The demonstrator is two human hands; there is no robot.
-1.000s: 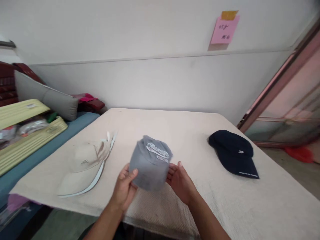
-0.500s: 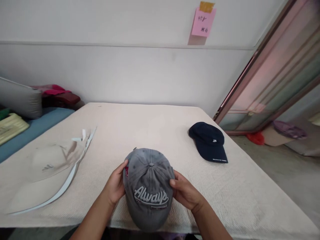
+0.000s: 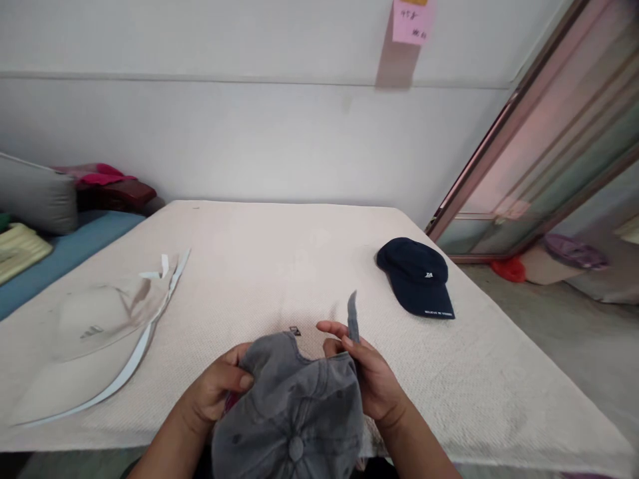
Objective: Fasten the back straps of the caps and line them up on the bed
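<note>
Two hands meet over the near edge of the counter point(image 3: 279, 253), and a grey cap point(image 3: 279, 412) is between them, crown upward, with its back notch facing the wall point(image 3: 224, 140). From where I stand its lower part drops out of sight, and I can't tell whether it touches the cloth or hangs just above it. The left hand point(image 3: 214, 386) pinches the cap's side, thumb on top, its other fingers mostly hidden. The right hand point(image 3: 374, 382) is at the opposite corner of the notch, thumb and fingers closed around the base of the strap point(image 3: 353, 316), whose loose end sticks up; the index finger reaches out over the notch. The buckle point(image 3: 295, 330) pokes out at the notch's left corner.

Beyond the hands, a broad stretch of pale cloth runs to the counter's far edge, close to the wall. To the left, a white hat point(image 3: 94, 332) takes up that side, its brim curving down toward the near edge; a strip of cloth separates it from the left wrist. To the right, a navy cap point(image 3: 417, 276) sits just inside the slanting right edge, brim pointing toward the near right, well apart from the right hand. In front of it, the counter widens toward its near right corner, giving the right elbow plenty of room.
</note>
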